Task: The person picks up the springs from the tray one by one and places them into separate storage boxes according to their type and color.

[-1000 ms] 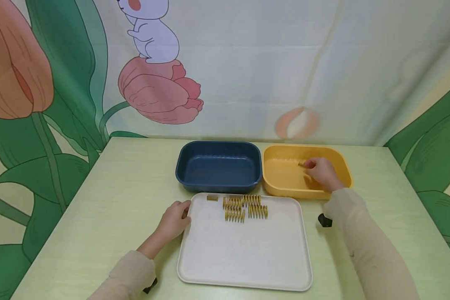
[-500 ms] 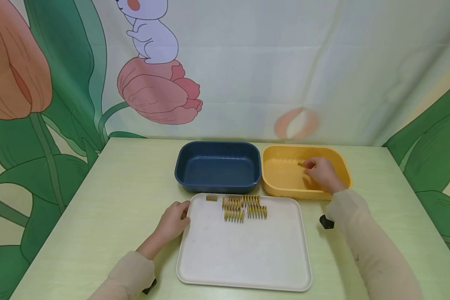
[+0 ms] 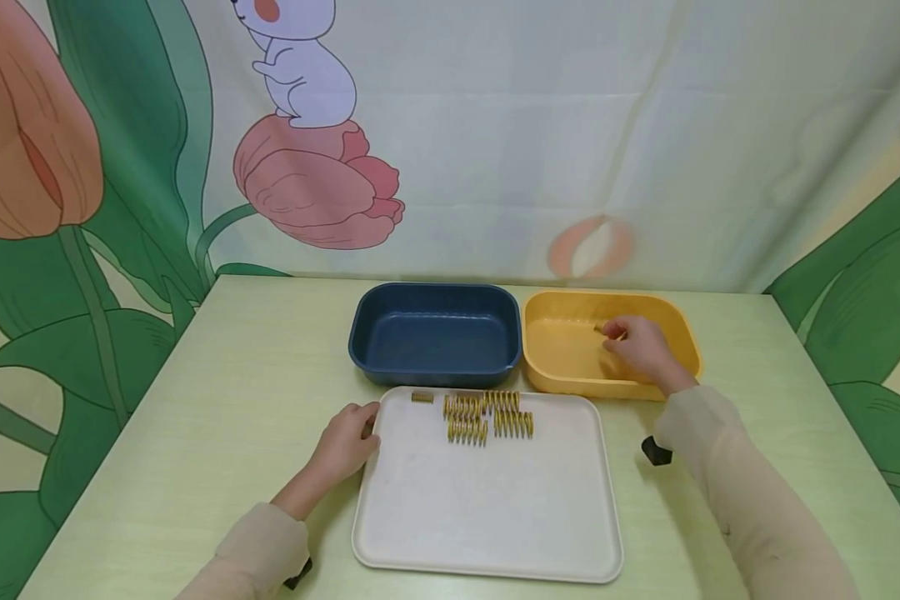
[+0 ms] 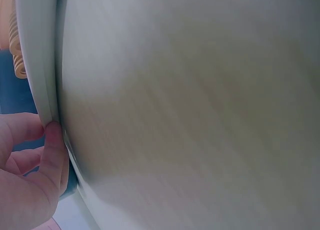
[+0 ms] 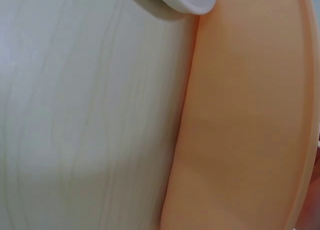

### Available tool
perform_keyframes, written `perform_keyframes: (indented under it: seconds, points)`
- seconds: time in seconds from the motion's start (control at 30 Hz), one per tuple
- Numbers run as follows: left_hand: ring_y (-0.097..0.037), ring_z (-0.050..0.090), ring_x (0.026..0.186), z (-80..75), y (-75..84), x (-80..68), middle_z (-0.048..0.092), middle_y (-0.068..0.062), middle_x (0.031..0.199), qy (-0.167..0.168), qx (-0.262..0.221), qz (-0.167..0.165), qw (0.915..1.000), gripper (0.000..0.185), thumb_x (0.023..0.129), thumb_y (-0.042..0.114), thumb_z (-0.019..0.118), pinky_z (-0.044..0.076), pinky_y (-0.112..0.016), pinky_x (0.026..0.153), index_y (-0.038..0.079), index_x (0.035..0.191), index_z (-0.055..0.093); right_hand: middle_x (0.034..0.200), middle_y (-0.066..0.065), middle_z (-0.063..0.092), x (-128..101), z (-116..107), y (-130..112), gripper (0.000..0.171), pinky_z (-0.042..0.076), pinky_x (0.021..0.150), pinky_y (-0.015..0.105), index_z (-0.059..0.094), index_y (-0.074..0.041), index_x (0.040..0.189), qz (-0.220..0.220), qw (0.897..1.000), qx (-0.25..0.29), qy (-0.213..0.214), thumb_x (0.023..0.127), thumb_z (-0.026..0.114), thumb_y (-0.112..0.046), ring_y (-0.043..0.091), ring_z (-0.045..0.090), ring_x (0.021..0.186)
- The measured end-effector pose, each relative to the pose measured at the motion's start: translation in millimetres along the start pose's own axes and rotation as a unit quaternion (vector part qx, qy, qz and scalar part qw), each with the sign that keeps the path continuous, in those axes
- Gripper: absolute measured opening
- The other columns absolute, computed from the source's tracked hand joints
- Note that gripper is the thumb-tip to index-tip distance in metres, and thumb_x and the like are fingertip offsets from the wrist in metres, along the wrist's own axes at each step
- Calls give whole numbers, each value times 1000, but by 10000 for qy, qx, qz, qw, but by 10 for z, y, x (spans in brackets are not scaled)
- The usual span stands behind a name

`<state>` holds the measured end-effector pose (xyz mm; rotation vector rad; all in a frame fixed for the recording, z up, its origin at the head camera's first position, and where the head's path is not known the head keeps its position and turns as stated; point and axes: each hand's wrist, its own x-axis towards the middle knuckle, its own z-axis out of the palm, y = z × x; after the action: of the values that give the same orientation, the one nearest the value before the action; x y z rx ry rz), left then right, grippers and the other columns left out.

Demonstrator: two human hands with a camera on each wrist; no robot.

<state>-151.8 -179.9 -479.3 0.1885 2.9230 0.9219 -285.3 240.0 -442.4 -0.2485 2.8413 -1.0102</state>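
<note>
My left hand (image 3: 348, 442) pinches the left rim of a white tray (image 3: 487, 508); in the left wrist view, its thumb and fingers (image 4: 50, 150) hold the edge. Several large gold coil springs (image 3: 467, 431) and one small spring (image 3: 422, 397) lie along the tray's far side. My right hand (image 3: 640, 343) is inside the yellow bin (image 3: 592, 387), fingers bent and thumb lower. A small gold spring (image 3: 598, 328) shows at its fingertips; whether it is pinched is too small to tell. The right wrist view shows mainly the bin's outer wall (image 5: 245, 120).
A dark blue bin (image 3: 437, 377) stands left of the yellow one, behind the tray. All rest on a pale wood-grain table (image 3: 270, 367). A printed curtain (image 3: 480, 150) hangs along the table's back edge.
The right fingertips have shifted slightly left beside the small spring, and the thumb now shows lower, more apart from the index finger. The left hand, tray and springs keep their places.
</note>
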Motion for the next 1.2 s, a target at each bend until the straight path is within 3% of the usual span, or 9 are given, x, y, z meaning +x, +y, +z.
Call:
perform_keyframes:
  seconds: [0.33, 0.7, 1.0, 1.2]
  points:
    - [-20, 42, 74, -2, 10, -12, 43, -6, 74, 13, 38, 57, 10000, 12, 80, -7, 59, 32, -29, 65, 3, 85, 54, 106, 27, 65, -57, 15, -56, 21, 49, 81, 41, 65, 10, 107, -225, 9996, -143, 65, 92, 61, -3, 36, 57, 90]
    - [-20, 44, 76, 5, 2, -16, 46, -7, 77, 11, 44, 1, 10000, 18, 80, -6, 60, 35, -30, 65, -2, 98, 59, 102, 26, 66, -106, 58, -43, 17, 45, 72, 32, 66, 9, 102, -505, 9984, -193, 134, 90, 63, -2, 30, 57, 81]
    - [-20, 43, 75, 4, 7, -10, 45, -7, 76, 21, 59, 39, 10000, 16, 80, -6, 60, 34, -30, 65, -1, 95, 58, 110, 27, 66, -181, 57, -112, 16, 44, 68, 29, 67, 8, 102, -682, 9973, -150, 231, 89, 64, -1, 28, 55, 80]
    - [-20, 43, 74, 4, 9, -1, 44, -7, 74, 34, 74, 54, 10000, 13, 80, -6, 60, 33, -29, 64, 0, 90, 56, 102, 25, 67, -272, 50, -182, 17, 44, 66, 26, 67, 8, 103, -843, 9960, -98, 271, 88, 65, -1, 28, 56, 80]
